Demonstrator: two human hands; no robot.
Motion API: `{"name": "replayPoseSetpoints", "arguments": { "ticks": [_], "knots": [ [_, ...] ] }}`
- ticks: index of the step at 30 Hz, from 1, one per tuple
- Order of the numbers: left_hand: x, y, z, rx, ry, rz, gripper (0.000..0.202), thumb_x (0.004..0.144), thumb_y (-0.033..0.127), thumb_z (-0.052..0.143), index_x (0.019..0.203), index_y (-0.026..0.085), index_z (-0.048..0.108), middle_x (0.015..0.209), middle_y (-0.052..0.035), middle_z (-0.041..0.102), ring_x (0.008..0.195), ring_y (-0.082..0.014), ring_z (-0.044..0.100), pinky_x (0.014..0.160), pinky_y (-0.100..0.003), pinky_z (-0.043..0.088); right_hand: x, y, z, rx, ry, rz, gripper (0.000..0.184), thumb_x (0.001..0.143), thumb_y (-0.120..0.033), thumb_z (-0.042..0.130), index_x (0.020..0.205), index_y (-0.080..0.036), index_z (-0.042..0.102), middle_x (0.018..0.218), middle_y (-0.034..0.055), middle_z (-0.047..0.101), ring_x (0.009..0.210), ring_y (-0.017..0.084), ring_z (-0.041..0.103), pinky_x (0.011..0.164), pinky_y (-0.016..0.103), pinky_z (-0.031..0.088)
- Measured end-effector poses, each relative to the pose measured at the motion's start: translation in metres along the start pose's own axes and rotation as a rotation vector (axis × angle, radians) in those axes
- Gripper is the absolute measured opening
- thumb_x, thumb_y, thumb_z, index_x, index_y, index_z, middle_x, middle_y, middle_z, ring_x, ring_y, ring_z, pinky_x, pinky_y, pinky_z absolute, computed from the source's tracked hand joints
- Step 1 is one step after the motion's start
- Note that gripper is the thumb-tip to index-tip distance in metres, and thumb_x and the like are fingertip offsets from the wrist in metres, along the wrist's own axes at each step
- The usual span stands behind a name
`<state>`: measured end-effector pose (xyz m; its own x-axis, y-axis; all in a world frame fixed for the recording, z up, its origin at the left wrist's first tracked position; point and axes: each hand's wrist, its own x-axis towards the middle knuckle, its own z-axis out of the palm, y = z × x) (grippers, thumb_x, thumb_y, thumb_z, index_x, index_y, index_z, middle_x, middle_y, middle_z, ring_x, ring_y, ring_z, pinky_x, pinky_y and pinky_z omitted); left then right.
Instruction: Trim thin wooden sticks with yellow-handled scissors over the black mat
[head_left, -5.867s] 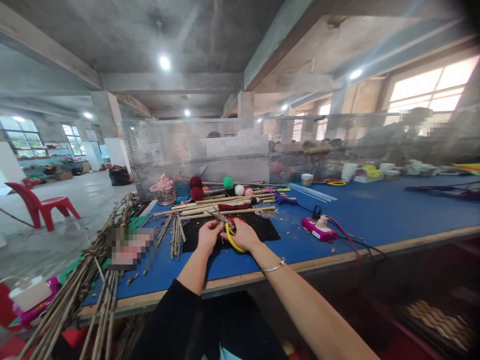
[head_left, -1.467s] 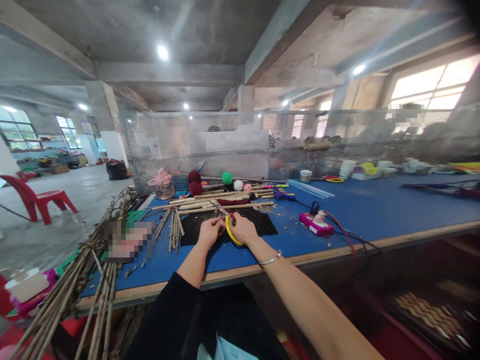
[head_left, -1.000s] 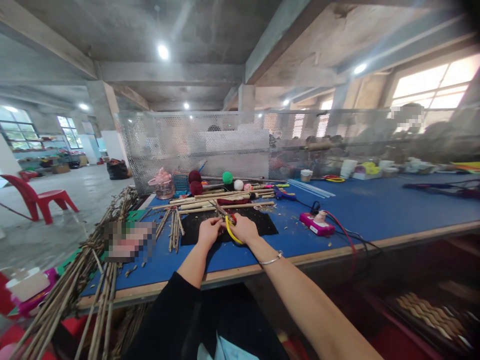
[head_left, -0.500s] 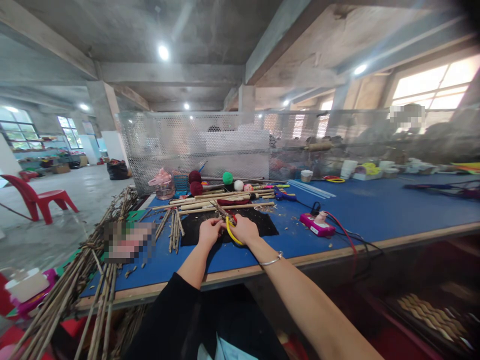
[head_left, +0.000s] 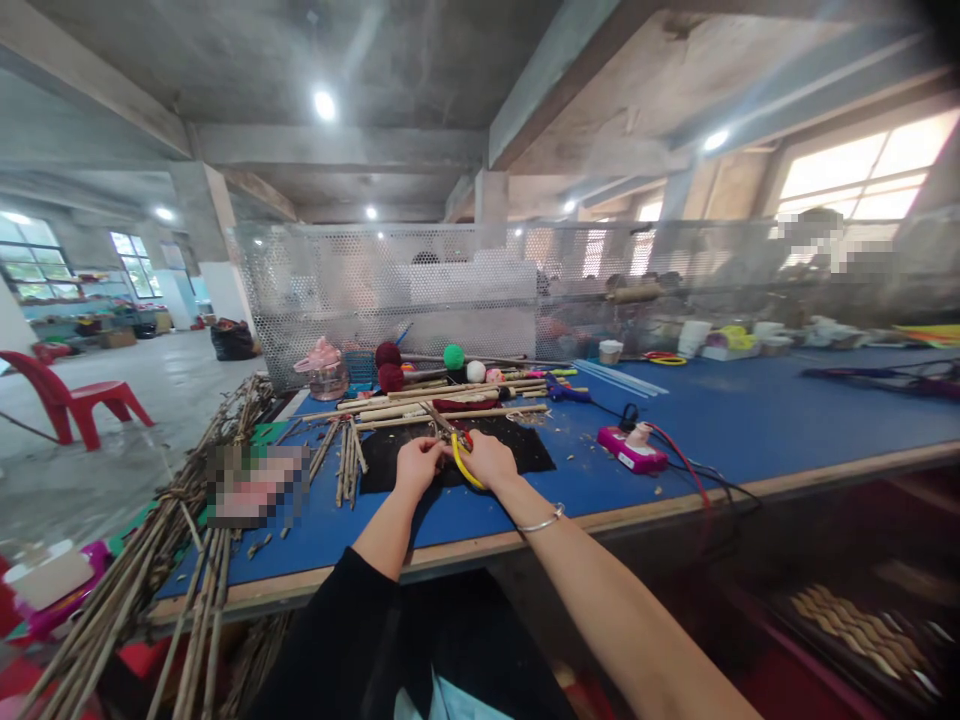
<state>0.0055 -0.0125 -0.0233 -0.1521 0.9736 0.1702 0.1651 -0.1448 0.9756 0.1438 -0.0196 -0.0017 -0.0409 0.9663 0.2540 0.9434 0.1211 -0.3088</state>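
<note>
My right hand (head_left: 487, 460) is closed around scissors (head_left: 459, 463) with a yellow handle loop, and a bit of red shows by the fingers. Their metal blades point up and to the left, above a black cloth (head_left: 525, 448). Close beside the blades, my left hand (head_left: 418, 464) has its thumb and fingers pinched together; what is between them is too small to make out. Thin cut sticks (head_left: 349, 462) lie on the blue table left of the cloth, and longer peeled sticks (head_left: 450, 413) lie just beyond it.
Long brown branches (head_left: 172, 495) are bundled at the table's left edge. Balls of yarn (head_left: 453, 356) and a pink-topped jar (head_left: 328, 372) stand toward the back. On the right are a blue glue gun (head_left: 566, 390) and a purple power strip (head_left: 631, 452) with cords. A perforated metal screen (head_left: 375, 300) rises behind.
The view has shifted very slightly. Both hands and the scissors keep nearly the same place and pose, with the scissors' handle loop turned a little.
</note>
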Motion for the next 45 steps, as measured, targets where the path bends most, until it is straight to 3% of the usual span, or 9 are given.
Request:
{"name": "replayPoseSetpoints", "arguments": {
  "ticks": [9, 24, 45],
  "knots": [
    [0.0003, 0.0011, -0.0006, -0.012, 0.048, -0.026, 0.026, 0.062, 0.034, 0.064, 0.077, 0.012, 0.064, 0.064, -0.0049, 0.061, 0.049, -0.0097, 0.051, 0.042, -0.019, 0.040, -0.0002, -0.0002, 0.0018, -0.018, 0.062, -0.024, 0.058, 0.067, -0.071, 0.038, 0.090, -0.020, 0.050, 0.083, 0.0098, 0.063, 0.080, 0.025, 0.060, 0.066, 0.031, 0.039],
    [-0.0007, 0.0030, -0.0004, -0.085, 0.010, -0.037, 0.024, 0.060, 0.033, 0.065, 0.072, 0.012, 0.061, 0.058, -0.0014, 0.058, 0.046, -0.0072, 0.048, 0.040, -0.017, 0.036, -0.0005, 0.0008, 0.0038, 0.077, 0.100, -0.163, 0.048, 0.072, -0.060, 0.046, 0.094, -0.017, 0.048, 0.091, 0.0081, 0.059, 0.084, 0.020, 0.056, 0.066, 0.025, 0.037],
    [-0.0004, 0.0017, -0.0006, -0.120, -0.001, -0.049, 0.030, 0.059, 0.037, 0.065, 0.075, 0.012, 0.060, 0.061, -0.0019, 0.058, 0.047, -0.0072, 0.048, 0.040, -0.017, 0.037, 0.0022, 0.0030, 0.0085, 0.125, 0.111, -0.151, 0.048, 0.072, -0.057, 0.048, 0.097, -0.016, 0.049, 0.092, 0.0078, 0.058, 0.084, 0.019, 0.056, 0.068, 0.025, 0.037]
  ]
}}
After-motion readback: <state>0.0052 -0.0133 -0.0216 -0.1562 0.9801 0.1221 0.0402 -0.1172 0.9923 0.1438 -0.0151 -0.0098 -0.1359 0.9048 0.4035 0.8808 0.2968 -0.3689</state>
